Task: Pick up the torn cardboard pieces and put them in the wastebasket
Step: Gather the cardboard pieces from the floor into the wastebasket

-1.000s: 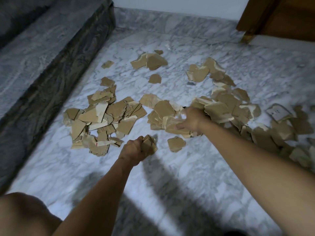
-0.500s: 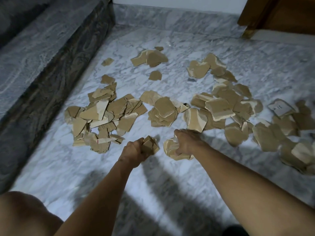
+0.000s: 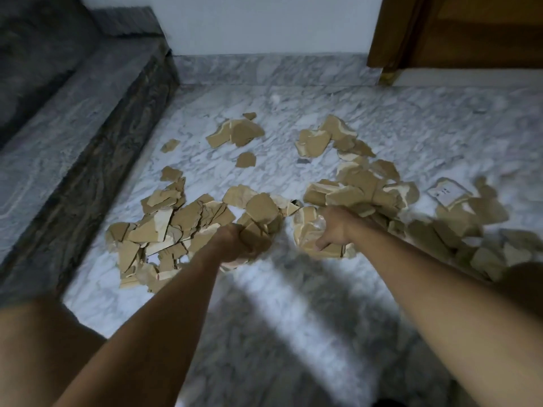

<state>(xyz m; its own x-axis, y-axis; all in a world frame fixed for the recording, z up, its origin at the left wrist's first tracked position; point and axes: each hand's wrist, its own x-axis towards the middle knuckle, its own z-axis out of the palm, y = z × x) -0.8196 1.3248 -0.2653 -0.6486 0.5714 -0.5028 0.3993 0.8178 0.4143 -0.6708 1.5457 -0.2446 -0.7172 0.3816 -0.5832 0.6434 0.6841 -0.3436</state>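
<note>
head view: looks down over two bare forearms onto a white, grey-veined marble floor strewn with torn cardboard pieces. finds the left hand low and near the middle, fingers curled into a fist around a wad of brown scraps, blurred at the edges. places the right hand just beside it but apart, fingers bent downward and gripping a clump of pale-edged pieces that sits on or just over the floor; cannot tell which. counts the loose cardboard in rough groups: a dense heap to the left of the left hand, a long drift running right behind the right forearm, two smaller clusters farther back, and a few single scraps between them. picks out one piece with a white printed label in the right-hand drift. notes a dark stone step along the left edge of the floor, a pale wall above a marble skirting at the back, brown wooden furniture in the upper right corner, and a bare knee at the lower left.
</note>
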